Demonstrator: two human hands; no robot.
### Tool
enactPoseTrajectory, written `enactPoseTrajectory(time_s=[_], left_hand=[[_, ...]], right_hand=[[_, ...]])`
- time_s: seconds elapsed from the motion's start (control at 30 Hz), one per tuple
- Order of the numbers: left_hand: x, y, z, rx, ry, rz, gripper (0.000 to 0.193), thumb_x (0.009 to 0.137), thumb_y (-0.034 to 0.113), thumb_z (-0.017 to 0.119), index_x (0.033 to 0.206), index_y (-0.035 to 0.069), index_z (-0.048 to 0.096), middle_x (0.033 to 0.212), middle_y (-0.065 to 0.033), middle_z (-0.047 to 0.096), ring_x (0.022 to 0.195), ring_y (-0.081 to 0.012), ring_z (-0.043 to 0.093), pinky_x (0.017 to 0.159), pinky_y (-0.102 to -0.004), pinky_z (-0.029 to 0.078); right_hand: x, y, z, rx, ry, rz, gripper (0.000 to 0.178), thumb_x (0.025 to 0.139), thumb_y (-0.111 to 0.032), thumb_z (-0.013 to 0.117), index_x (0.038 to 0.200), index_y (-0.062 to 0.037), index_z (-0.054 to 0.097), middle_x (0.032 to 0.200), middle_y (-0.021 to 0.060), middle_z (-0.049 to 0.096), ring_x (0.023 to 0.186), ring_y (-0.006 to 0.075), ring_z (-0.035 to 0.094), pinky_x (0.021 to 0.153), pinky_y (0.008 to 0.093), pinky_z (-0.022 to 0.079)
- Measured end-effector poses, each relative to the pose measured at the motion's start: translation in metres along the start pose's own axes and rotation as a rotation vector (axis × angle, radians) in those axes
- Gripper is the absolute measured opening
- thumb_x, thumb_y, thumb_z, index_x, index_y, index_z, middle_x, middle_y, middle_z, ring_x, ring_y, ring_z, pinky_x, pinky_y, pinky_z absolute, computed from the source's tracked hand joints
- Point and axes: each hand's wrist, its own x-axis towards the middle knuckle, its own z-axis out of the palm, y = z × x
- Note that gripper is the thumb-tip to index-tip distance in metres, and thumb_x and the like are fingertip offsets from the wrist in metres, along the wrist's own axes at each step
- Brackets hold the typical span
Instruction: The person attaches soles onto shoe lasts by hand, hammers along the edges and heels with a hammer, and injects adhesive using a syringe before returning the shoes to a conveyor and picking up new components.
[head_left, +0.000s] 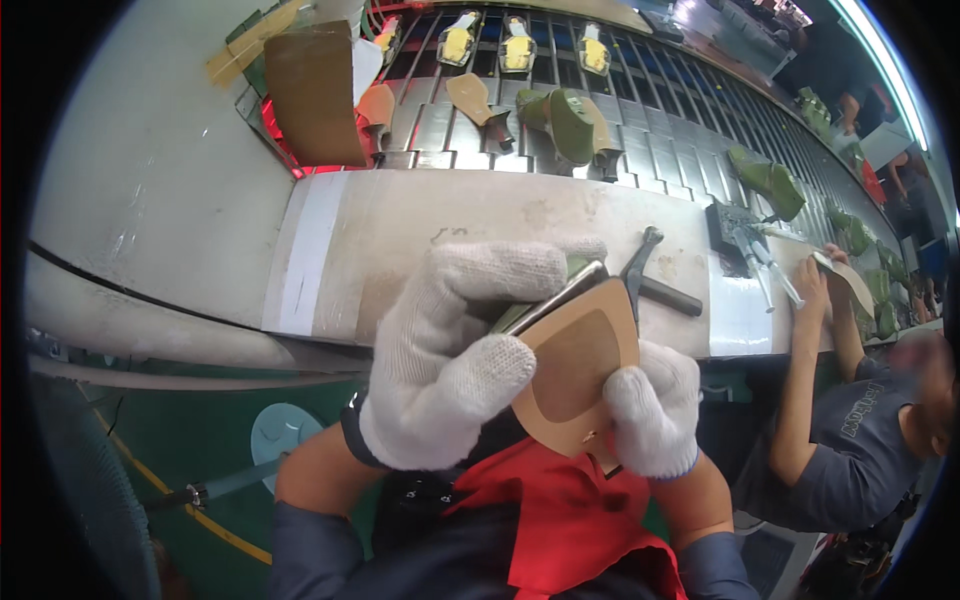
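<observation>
Both my hands wear white knitted gloves and hold a tan shoe sole (578,365) with a darker brown patch, raised over the bench edge. My left hand (450,350) is closed at its upper left, thumb in front, fingers behind. Along that side runs a shiny silver strip (557,297), with a bit of green showing behind it; whether these are joined to the sole I cannot tell. My right hand (655,410) pinches the sole's lower right edge, thumb on its face. A dark hammer-like tool (662,290) lies on the bench just beyond.
Beyond the bench (500,215), a slatted conveyor (640,150) carries green shoes (565,125), tan soles with heels (478,105) and yellow-filled pieces (517,48). A brown board (318,95) stands far left. At right, a co-worker (850,440) handles a sole near a dark block (733,235).
</observation>
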Motion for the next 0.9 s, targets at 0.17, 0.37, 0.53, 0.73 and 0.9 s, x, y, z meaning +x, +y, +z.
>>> enactPoseTrajectory(time_s=[0.17, 0.37, 0.53, 0.73, 0.9], left_hand=[[-0.026, 0.018, 0.001, 0.131, 0.134, 0.025, 0.044, 0.112, 0.039, 0.066, 0.132, 0.003, 0.053, 0.142, -0.0385, 0.065, 0.124, -0.0394, 0.073, 0.102, -0.0526, 0.064], [-0.036, 0.031, -0.001, 0.155, 0.243, -0.017, 0.043, 0.108, 0.037, 0.074, 0.123, 0.003, 0.053, 0.132, -0.0389, 0.07, 0.119, -0.0391, 0.076, 0.098, -0.0515, 0.066], [-0.025, 0.049, -0.006, 0.298, 0.241, -0.029, 0.034, 0.106, 0.027, 0.075, 0.109, 0.001, 0.054, 0.114, -0.0349, 0.076, 0.105, -0.0334, 0.079, 0.093, -0.0462, 0.067], [-0.024, 0.048, -0.015, 0.508, 0.35, 0.015, 0.024, 0.105, 0.02, 0.069, 0.107, -0.002, 0.059, 0.102, -0.0261, 0.078, 0.097, -0.0265, 0.078, 0.086, -0.0381, 0.064], [-0.024, 0.041, -0.019, 0.594, 0.413, 0.065, 0.029, 0.109, 0.019, 0.062, 0.122, -0.007, 0.064, 0.105, -0.0238, 0.079, 0.098, -0.0268, 0.078, 0.093, -0.0394, 0.063]], right_hand=[[-0.006, -0.018, 0.017, -0.157, -0.086, -0.049, 0.022, 0.1, -0.019, 0.076, 0.089, 0.0006, 0.073, 0.069, 0.0193, 0.061, 0.06, 0.0401, 0.064, 0.055, 0.0434, 0.049], [-0.004, -0.018, 0.035, -0.159, -0.166, -0.158, 0.017, 0.096, -0.016, 0.08, 0.09, -0.0013, 0.074, 0.069, 0.0186, 0.063, 0.061, 0.0396, 0.066, 0.056, 0.0449, 0.051], [0.003, -0.022, 0.047, -0.179, -0.182, -0.213, 0.016, 0.095, -0.018, 0.083, 0.093, -0.003, 0.077, 0.07, 0.0152, 0.066, 0.061, 0.0366, 0.067, 0.057, 0.0445, 0.054], [0.013, -0.007, 0.057, -0.191, -0.092, -0.368, 0.019, 0.09, -0.021, 0.088, 0.096, -0.0055, 0.078, 0.074, 0.01, 0.071, 0.063, 0.0301, 0.071, 0.057, 0.042, 0.054], [0.028, -0.013, 0.052, -0.159, -0.126, -0.295, 0.02, 0.09, -0.021, 0.088, 0.091, -0.0041, 0.077, 0.07, 0.0118, 0.069, 0.061, 0.0318, 0.07, 0.059, 0.0424, 0.054]])
